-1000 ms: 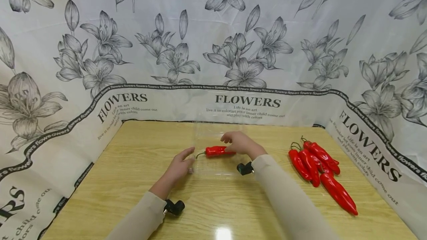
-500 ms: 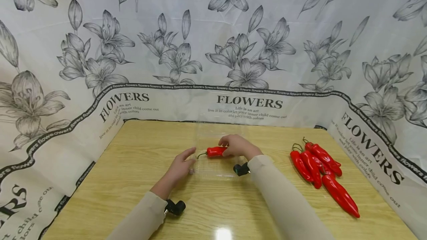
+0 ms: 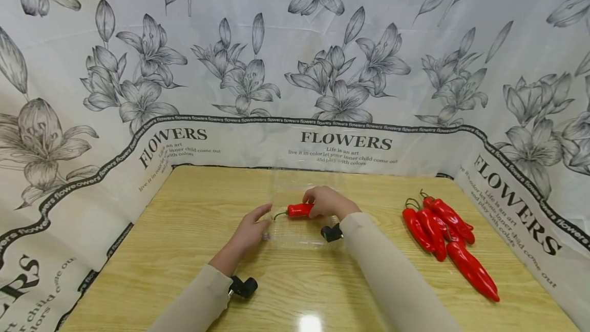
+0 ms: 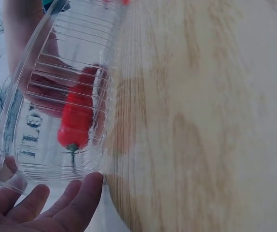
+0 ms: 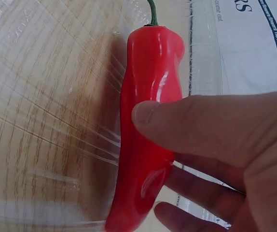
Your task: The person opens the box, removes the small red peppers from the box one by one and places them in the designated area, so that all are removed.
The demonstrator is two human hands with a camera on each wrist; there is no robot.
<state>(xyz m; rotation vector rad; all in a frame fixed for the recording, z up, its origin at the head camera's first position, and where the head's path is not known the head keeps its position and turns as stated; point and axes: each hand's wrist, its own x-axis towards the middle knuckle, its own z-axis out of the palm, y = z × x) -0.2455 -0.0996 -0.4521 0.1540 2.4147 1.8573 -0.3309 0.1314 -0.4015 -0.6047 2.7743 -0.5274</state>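
Note:
A clear plastic box (image 3: 295, 240) with its hinged lid raised at the back stands mid-table. Inside its base a red chili pepper (image 3: 298, 211) lies sideways, green stem pointing left. My right hand (image 3: 329, 203) reaches over the box and holds the pepper; in the right wrist view the thumb (image 5: 150, 113) crosses its body, other fingers behind. My left hand (image 3: 249, 232) grips the box's left end. In the left wrist view one digit hooks over the rim (image 4: 3, 181), and the other fingertips (image 4: 94, 183) press the outer end wall. The pepper's tip is hidden in the head view.
Several red chili peppers (image 3: 426, 227) lie in a pile on the right of the wooden table (image 3: 184, 219), one pepper (image 3: 473, 273) pointing toward the front. Flower-printed cloth (image 3: 249, 142) hangs along the back and both sides.
My right hand has come down slightly and leftward, its fingers now covering more of the pepper's tip end. My left hand has stayed at the box's left end.

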